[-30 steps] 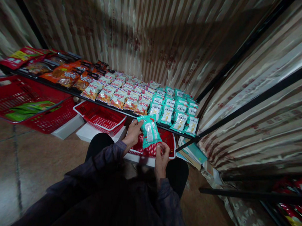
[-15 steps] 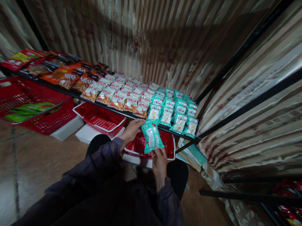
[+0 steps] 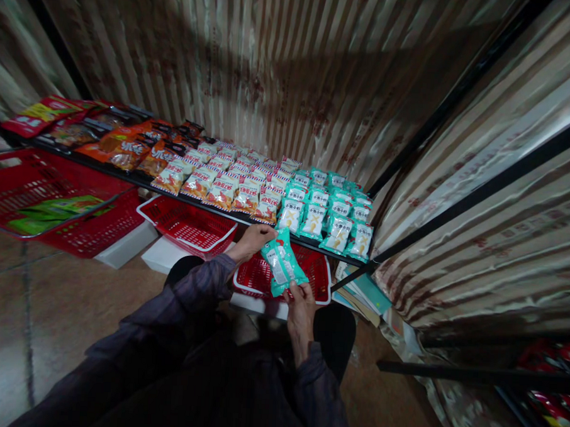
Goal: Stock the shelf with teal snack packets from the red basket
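Note:
A teal snack packet, its printed back facing up, is held between both hands above a red basket with a white rim. My left hand pinches the packet's upper left corner. At its lower end, my right hand grips the edge between thumb and fingers. Just beyond, rows of matching teal packets stand on a low black shelf, their fronts toward me. White and orange snack packets fill the stretch to their left.
Orange and black snack bags and a red and yellow bag lie farther left on the shelf. Below are another red basket and a larger one with green packets. Black frame bars cross the right side.
The teal packet has tilted, its top leaning further left, and it sits slightly lower between my hands. Both hands keep their hold.

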`<state>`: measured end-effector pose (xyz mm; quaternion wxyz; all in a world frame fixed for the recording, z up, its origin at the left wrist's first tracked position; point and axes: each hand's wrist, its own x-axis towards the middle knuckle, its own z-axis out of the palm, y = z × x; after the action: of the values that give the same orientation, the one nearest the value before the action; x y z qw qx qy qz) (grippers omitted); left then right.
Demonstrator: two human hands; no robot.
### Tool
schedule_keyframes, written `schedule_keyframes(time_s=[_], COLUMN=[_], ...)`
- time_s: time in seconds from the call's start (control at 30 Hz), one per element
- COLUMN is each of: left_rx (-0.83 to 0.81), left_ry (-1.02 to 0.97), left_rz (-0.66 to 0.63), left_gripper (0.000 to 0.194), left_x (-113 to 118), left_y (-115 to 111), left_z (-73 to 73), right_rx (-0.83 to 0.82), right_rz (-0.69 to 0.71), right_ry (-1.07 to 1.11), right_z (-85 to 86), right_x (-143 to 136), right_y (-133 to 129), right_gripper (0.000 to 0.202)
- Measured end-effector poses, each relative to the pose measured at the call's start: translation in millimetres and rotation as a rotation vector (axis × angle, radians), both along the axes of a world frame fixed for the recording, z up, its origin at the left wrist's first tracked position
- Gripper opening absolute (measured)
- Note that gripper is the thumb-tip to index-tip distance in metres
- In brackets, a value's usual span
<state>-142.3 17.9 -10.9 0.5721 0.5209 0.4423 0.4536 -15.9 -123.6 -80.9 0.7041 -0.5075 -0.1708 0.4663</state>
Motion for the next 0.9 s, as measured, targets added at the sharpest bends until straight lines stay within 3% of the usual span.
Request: schedule_keyframes(time_s=[0.17,0.37,0.47,0.57,0.67,0.77,0.9], left_rx=[0.075,0.118,0.123,0.101,0.092,0.120,0.104], left_ry=[0.069,0.153,0.190,0.216,0.262,0.386,0.451], left_rz=[0.033,0.002,0.011,0.045,0.071,0.072,0.046], left_gripper=[0.021,0.021,0.018,0.014,0.010,0.009,0.012], left_x=[5,3,2,2,3,3,3], left_y=[-1,-1,0,2,2,2,1], left_z=[2.4,3.0,0.3,-1.5,-0.4,3.3,6.2], right_rx=[0.027,0.013,0.002,0.073,0.242,0.315,0.234], right_rz=[-0.051,-0.074,-0.137,-0.202,-0.071,0.084,0.118], right_ry=[0.006,-0.152,-0.485,-1.038,-1.454,-1.612,-1.654], right_z=[2.8,-13.2,-14.7,-3.0,12.0,17.9,9.8], right_x=[-1,3,9,14,14,9,1], right_y=[0,4,2,-4,-10,-13,-11], right_gripper=[0.036,0.034,0.048,0.053,0.039,0.042,0.070])
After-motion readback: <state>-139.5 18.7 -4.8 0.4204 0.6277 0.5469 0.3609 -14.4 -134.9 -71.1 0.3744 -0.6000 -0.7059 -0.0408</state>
